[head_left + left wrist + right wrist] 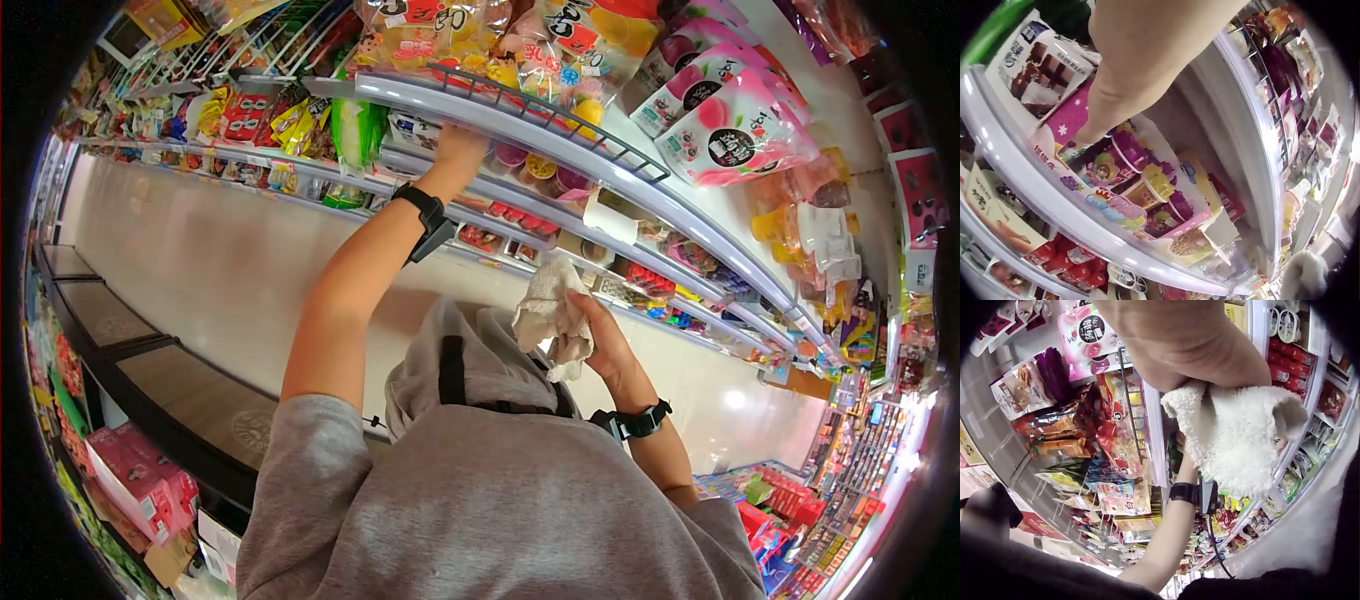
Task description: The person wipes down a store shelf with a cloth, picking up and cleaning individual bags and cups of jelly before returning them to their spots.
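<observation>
Gray shirt (480, 500) is closest, and past it the left hand (462, 155) reaches onto the shelf (420, 95) by the candy box (1116, 211), fingers too hidden to tell how open. Work there looks unfinished. Farther right, the right hand (608, 345) pinches a white cloth (550, 308) tight.

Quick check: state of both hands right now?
Left hand: at the box of cups, fingertips unclear; grip cannot be told.
Right hand: closed on the white cloth.
</observation>
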